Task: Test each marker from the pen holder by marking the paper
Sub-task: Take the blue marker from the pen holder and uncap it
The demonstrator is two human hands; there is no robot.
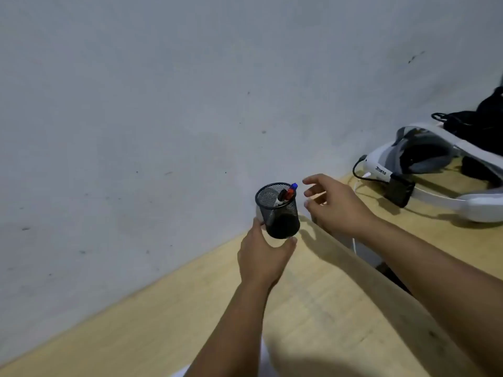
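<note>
A black mesh pen holder [277, 210] stands at the far corner of the wooden table [163, 317], close to the wall. Markers [287, 194] stick out of it; one has a blue cap, one shows red, one is black and white. My left hand [262, 257] wraps around the holder's lower part from the near side. My right hand [334, 205] hovers just right of the holder's rim with fingers spread and nothing in it. A sliver of white at the bottom edge [264, 357] may be the paper; most of it is hidden by my left arm.
A grey-white wall [163, 104] rises right behind the table. To the right lies a second wooden surface [435, 232] with a white headset [424, 156], its black cable and a black bag [484, 123]. A gap separates the two surfaces.
</note>
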